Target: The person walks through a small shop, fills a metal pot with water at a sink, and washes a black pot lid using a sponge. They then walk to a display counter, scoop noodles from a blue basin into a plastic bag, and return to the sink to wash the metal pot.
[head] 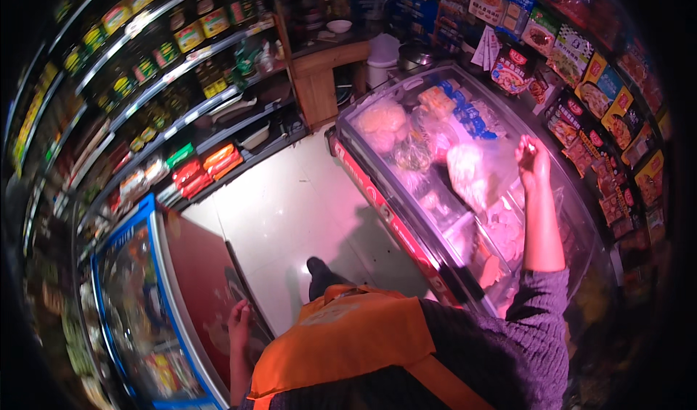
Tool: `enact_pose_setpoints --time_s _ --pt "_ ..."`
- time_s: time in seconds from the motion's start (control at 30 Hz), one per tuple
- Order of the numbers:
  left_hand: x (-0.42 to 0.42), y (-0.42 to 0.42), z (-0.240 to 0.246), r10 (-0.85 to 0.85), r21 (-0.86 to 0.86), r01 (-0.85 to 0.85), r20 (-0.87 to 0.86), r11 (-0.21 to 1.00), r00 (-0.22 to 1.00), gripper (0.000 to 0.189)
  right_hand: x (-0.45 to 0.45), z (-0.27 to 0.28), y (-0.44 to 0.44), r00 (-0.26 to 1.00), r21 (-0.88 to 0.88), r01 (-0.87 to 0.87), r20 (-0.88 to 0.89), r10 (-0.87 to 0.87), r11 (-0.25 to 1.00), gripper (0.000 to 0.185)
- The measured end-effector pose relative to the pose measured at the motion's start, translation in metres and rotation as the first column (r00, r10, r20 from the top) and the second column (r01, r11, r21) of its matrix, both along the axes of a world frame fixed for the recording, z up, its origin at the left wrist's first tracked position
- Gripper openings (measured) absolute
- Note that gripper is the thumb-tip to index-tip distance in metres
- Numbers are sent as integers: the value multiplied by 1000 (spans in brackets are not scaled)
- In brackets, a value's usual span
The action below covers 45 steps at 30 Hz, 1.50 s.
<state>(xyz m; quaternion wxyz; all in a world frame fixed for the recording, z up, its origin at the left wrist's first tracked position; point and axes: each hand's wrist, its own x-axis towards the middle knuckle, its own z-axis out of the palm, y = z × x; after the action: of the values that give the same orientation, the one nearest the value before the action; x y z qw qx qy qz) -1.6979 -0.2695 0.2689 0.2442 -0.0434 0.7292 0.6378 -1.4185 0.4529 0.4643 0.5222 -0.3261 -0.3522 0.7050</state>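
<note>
My right hand [532, 159] is raised over a display freezer [381, 165], its fingers closed on the gathered top of a clear plastic bag [472, 176] of pale food. Motion blurs the bag, which hangs to the left of the hand. Around and below it in the freezer lie a round bag of pinkish food [381, 121], blue-and-white packets [468, 113] and unpacked pale pieces [503, 233], under pink light. My left hand [239, 314] hangs low beside a red-sided chest freezer [201, 279], fingers curled; whether they are closed is unclear, and no object shows in it.
Shelves of bottles and packets [190, 56] line the left side. Seasoning packets [512, 69] hang along the right. A wooden counter [326, 56] with a white bowl [338, 26] stands at the back. Tiled floor [283, 219] runs between the two freezers.
</note>
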Motion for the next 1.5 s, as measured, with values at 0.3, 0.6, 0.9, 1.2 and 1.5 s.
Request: enact_pose_setpoints --time_s 0.3,0.6,0.9,1.2,1.5 --pt "-338 186 14 -259 -65 257 -29 964 965 39 -159 -78 173 998 -71 50 -28 -53 996 16" --pt "-558 428 59 -590 -88 583 -134 808 796 40 -244 -138 188 124 633 752 137 -983 183 25" --pt "-707 608 95 -676 -114 667 -65 736 734 35 -552 -111 309 553 733 276 407 -727 621 32" --pt "-789 818 94 -848 -76 845 -10 529 530 34 -688 -170 431 633 562 84 608 -480 823 30" --pt "-809 1068 58 -992 182 980 -74 84 98 41 -661 -205 502 428 435 157 779 -458 887 31"
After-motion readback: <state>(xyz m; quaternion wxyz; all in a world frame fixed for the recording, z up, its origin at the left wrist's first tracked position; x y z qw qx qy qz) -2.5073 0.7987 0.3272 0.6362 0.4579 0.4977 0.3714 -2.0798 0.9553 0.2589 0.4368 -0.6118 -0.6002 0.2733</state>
